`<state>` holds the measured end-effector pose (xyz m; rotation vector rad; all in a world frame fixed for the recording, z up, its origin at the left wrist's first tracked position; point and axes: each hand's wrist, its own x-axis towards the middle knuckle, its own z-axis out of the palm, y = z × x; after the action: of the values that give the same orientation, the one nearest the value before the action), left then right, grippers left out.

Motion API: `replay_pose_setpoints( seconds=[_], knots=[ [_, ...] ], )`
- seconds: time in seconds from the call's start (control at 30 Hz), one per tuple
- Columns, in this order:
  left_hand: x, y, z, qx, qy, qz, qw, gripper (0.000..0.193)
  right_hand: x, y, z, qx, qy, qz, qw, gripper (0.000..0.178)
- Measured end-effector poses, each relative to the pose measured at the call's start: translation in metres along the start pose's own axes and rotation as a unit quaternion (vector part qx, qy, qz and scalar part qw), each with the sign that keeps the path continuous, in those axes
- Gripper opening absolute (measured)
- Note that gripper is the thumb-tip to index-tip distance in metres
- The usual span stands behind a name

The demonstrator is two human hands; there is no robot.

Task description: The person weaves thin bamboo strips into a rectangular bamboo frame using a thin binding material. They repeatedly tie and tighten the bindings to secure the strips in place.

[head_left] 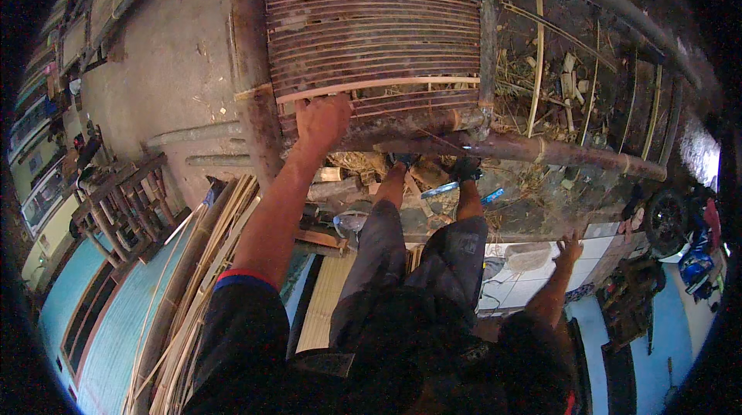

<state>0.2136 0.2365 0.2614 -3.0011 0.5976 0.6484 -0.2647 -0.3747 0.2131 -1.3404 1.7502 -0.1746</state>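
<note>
My left hand [323, 123] is closed at the left end of a pale bamboo slat [402, 84], its fingers curled at the slat's near edge. The slat lies across a bamboo frame [259, 125], bowed slightly and lighter than the thin parallel slats [371, 32] beyond it. Thick round poles form the frame's sides. Out to the right, away from the frame, my right hand [570, 249] hangs over white tiles with its fingers apart and nothing visible in it.
Long split bamboo strips [193, 260] lean at the lower left, near a small wooden rack [120, 202]. Bamboo offcuts and shavings [568, 79] litter the ground beneath the frame's right section. A wheel [666, 218] stands at the far right. My feet are just behind the near pole [556, 152].
</note>
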Motion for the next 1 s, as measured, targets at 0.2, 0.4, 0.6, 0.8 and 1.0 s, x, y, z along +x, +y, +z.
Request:
replay_pose_setpoints(
  seconds=[0.2, 0.4, 0.6, 0.8, 1.0],
  knots=[
    [-0.001, -0.004, 0.007, -0.007, -0.01, 0.015, 1.0, 0.018, -0.011, -0.017, -0.029, -0.655, -0.13, -0.157, 0.728, 0.055],
    [0.005, -0.003, -0.002, -0.007, -0.035, 0.008, 0.999, 0.021, -0.207, -0.099, 0.315, -0.523, -0.241, -0.436, 0.692, 0.062],
    [0.007, -0.003, -0.006, -0.015, -0.058, 0.009, 0.998, 0.02, -0.381, -0.129, 0.459, -0.354, -0.334, -0.576, 0.657, 0.043],
    [0.006, -0.006, -0.004, -0.034, -0.037, 0.02, 0.999, 0.014, -0.385, -0.125, 0.476, -0.239, -0.448, -0.52, 0.687, 0.032],
    [0.007, -0.012, 0.003, -0.056, -0.017, 0.043, 0.997, 0.012, -0.401, -0.14, 0.502, 0.269, -0.537, -0.055, 0.798, 0.025]
  ],
)
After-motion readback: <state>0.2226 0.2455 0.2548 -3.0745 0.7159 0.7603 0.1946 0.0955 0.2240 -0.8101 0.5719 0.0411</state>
